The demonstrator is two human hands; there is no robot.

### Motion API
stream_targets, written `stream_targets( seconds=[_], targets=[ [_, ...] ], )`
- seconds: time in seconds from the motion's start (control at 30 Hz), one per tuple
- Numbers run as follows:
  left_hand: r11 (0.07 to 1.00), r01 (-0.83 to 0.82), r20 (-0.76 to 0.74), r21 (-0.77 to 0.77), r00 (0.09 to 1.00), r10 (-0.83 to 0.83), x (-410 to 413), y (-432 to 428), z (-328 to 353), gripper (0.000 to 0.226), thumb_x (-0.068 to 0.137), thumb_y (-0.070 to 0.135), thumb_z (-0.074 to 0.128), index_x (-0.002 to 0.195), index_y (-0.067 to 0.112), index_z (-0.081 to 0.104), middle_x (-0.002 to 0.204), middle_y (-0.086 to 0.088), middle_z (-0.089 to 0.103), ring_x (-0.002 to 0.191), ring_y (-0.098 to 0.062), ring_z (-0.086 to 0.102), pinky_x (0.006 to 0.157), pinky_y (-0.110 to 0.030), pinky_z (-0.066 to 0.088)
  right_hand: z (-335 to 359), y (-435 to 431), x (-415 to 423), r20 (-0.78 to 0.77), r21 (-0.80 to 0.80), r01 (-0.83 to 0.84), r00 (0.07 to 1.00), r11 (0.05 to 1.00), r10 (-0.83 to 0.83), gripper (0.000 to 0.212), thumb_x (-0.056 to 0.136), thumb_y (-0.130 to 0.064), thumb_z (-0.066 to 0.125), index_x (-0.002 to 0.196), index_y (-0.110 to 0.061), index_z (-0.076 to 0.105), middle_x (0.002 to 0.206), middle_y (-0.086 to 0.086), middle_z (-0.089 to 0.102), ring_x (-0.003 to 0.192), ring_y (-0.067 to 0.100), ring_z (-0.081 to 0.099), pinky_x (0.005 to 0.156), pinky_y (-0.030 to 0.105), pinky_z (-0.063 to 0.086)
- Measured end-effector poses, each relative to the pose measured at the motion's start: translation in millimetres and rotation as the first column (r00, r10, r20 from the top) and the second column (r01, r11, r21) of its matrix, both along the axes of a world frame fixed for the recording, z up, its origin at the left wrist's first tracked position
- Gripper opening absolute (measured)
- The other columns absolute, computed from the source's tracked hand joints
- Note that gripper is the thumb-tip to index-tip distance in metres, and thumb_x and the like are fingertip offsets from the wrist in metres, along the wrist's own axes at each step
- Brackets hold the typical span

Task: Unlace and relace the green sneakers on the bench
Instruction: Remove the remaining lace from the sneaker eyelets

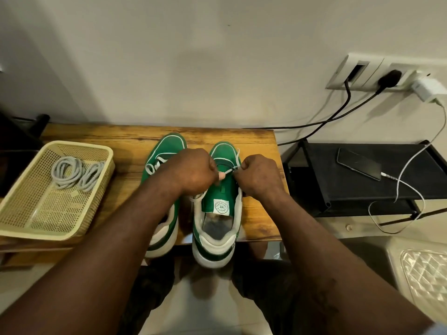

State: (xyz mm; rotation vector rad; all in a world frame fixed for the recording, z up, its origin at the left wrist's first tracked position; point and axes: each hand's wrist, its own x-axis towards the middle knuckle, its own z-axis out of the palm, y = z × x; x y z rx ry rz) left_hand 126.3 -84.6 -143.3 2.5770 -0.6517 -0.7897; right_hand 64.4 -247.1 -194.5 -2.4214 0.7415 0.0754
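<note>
Both hands (193, 170) pinch the lace (229, 170) over the right sneaker (219, 204).

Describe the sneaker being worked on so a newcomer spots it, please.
The wooden bench holds a left sneaker and right sneaker, both green. Pick the right one, nearer the black shelf. Only its lace is pinched, by left hand and right hand.

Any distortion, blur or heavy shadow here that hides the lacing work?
Head view: wide-angle bowing tilts the socket plate and bench edge; light is soft, focus sharp; the left hand and right hand, pinching the lace, cover the right sneaker's eyelets.
</note>
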Motion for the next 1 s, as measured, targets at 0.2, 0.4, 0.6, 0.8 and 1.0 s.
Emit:
stream_targets(
  seconds=[0.2, 0.4, 0.6, 0.8, 1.0],
  targets=[
    [0.655, -0.125, -0.224, -0.745, 0.972, -0.069, -5.9, 0.1, 19.9, 0.026, 0.1, 0.021, 0.067, 0.078, 0.012, 0.075, 0.08, 0.001, 0.074, 0.073, -0.015, 0.06, 0.071, -0.032, 0.048, -1.1, -0.1, -0.5, 0.004, -0.03, -0.006, 1.0, 1.0, 0.007, 0.013, 0.088, -0.026, 0.066, 0.078, -0.018, 0.065, 0.081, 0.006, 0.072, 0.075, 0.028, 0.071, 0.07, 0.041, 0.063],
    [0.837, -0.165, -0.291, -0.521, 0.957, 0.008, 0.3, 8.1, 17.0, 0.031, 0.096, 0.029, 0.066, 0.079, 0.004, 0.07, 0.071, -0.006, 0.065, 0.053, -0.022, 0.05, 0.051, -0.029, 0.04, -1.4, 0.4, 0.8, 0.009, -0.018, -0.021, 1.0, 1.0, 0.021, 0.013, 0.087, -0.028, 0.067, 0.081, -0.016, 0.068, 0.08, 0.006, 0.072, 0.071, 0.028, 0.073, 0.069, 0.045, 0.065],
    [0.983, -0.136, 0.133, -0.124, 0.979, 0.152, -7.3, -10.2, -11.6, 0.048, 0.104, 0.063, 0.047, 0.101, 0.022, 0.072, 0.096, -0.004, 0.074, 0.081, -0.023, 0.068, 0.081, -0.04, 0.059, -0.6, -2.5, -0.5, 0.028, -0.005, -0.056, 0.998, 0.998, 0.056, 0.017, 0.09, -0.026, 0.069, 0.076, -0.016, 0.066, 0.077, 0.005, 0.071, 0.072, 0.026, 0.071, 0.068, 0.041, 0.062],
    [0.992, -0.129, 0.342, -0.001, 0.932, 0.121, -15.2, -31.2, -34.0, 0.031, 0.1, 0.051, 0.063, 0.1, 0.023, 0.077, 0.09, -0.002, 0.068, 0.082, -0.025, 0.064, 0.066, -0.034, 0.048, -3.5, -4.3, -1.2, 0.045, -0.007, -0.1, 0.994, 0.995, 0.1, 0.027, 0.094, -0.032, 0.07, 0.072, -0.018, 0.066, 0.076, 0.003, 0.071, 0.075, 0.023, 0.067, 0.064, 0.036, 0.055],
    [0.993, -0.117, 0.32, -0.017, 0.94, 0.116, -12.1, -30.5, -43.4, 0.013, 0.097, 0.029, 0.07, 0.102, 0.022, 0.079, 0.096, -0.002, 0.068, 0.082, -0.023, 0.066, 0.074, -0.04, 0.059, -1.7, -5.9, -1.0, 0.034, 0.001, -0.12, 0.992, 0.993, 0.12, 0.021, 0.092, -0.023, 0.068, 0.072, -0.02, 0.068, 0.073, -0.001, 0.071, 0.072, 0.02, 0.069, 0.064, 0.033, 0.056]
  ],
)
